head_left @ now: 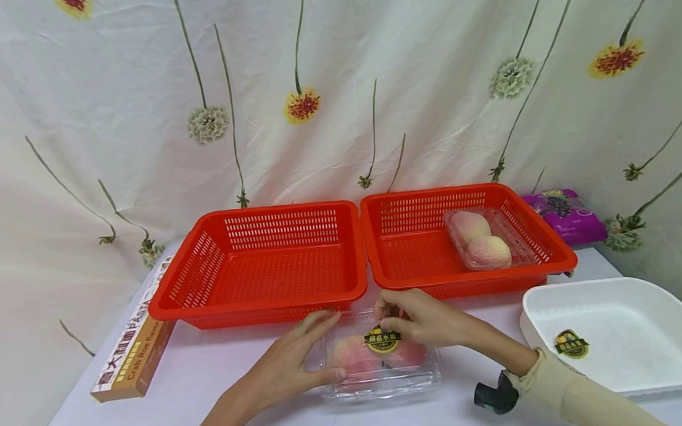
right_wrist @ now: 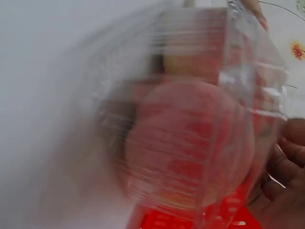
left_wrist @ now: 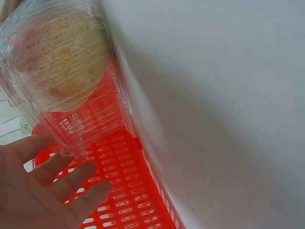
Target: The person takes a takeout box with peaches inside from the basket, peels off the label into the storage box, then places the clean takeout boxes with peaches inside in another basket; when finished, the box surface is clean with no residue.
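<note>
- while both hands sit on it, the clear clamshell box (head_left: pixel 379 360) with two pinkish peaches lies on the white table (head_left: pixel 211 390), just in front of the gap between the two red baskets
- left hand (head_left: pixel 294 366) rests flat on the box's left end, fingers straight and spread, thumb along the near side, gripping nothing
- right hand (head_left: pixel 420 319) is at the box's far top edge, fingertips curled and pinching by the round gold-black sticker (head_left: pixel 382 339) on the lid
- left wrist view: peach (left_wrist: pixel 59 59) behind ribbed clear plastic, straight fingers (left_wrist: pixel 71 183) beside it, red mesh behind
- right wrist view is blurred: box and a peach (right_wrist: pixel 190 138) close up, fingers (right_wrist: pixel 286 157) at its right edge
- white tray (head_left: pixel 667 375) is right of the box, well apart, with a same-style sticker (head_left: pixel 571 344) inside
- pasta carton (head_left: pixel 135 346) lies left of the box, against the left basket's corner
- left red basket (head_left: pixel 262 266) is just behind the box
- right red basket (head_left: pixel 465 238) is behind and right of the box, holding a second clamshell (head_left: pixel 483 238) with two peaches
- purple packet (head_left: pixel 564 215) is farthest, behind the right basket, by the floral curtain (head_left: pixel 333 76)
</note>
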Available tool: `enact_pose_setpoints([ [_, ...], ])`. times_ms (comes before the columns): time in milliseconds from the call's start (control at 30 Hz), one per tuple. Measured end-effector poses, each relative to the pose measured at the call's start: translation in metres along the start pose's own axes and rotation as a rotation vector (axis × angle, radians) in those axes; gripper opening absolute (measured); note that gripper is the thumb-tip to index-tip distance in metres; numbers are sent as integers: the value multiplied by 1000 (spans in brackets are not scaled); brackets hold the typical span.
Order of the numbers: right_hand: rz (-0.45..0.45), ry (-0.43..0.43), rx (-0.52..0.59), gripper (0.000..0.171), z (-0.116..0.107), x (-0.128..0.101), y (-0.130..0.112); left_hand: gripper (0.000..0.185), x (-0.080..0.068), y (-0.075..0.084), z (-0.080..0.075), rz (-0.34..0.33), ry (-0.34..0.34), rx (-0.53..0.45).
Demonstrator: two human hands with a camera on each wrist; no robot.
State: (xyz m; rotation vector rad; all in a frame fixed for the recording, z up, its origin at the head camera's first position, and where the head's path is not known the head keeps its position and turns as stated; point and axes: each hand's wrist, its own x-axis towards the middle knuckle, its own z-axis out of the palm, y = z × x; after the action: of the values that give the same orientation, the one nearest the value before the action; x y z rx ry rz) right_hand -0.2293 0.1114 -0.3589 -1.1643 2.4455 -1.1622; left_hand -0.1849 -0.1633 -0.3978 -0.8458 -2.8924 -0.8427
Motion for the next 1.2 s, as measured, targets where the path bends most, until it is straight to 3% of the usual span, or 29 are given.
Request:
enact_pose_setpoints([
  [233,17,-25,46,2,0,2,5,86,0,-1,1,-4,-3,-9],
  [400,37,-15,224,5,0,-2,12,86,-1,-2,3,-4,-4,-24],
  [600,1,61,452,12,-23,-16,16,86,-1,-3,3,-3,-6,-26],
  [867,121,40,326,11,-62,-59,9,86,-1,-2,4,-8,-4,-28],
  [1200,267,84,65,8,-142,-141,37,85,0,-3,3,-1,0,-24],
])
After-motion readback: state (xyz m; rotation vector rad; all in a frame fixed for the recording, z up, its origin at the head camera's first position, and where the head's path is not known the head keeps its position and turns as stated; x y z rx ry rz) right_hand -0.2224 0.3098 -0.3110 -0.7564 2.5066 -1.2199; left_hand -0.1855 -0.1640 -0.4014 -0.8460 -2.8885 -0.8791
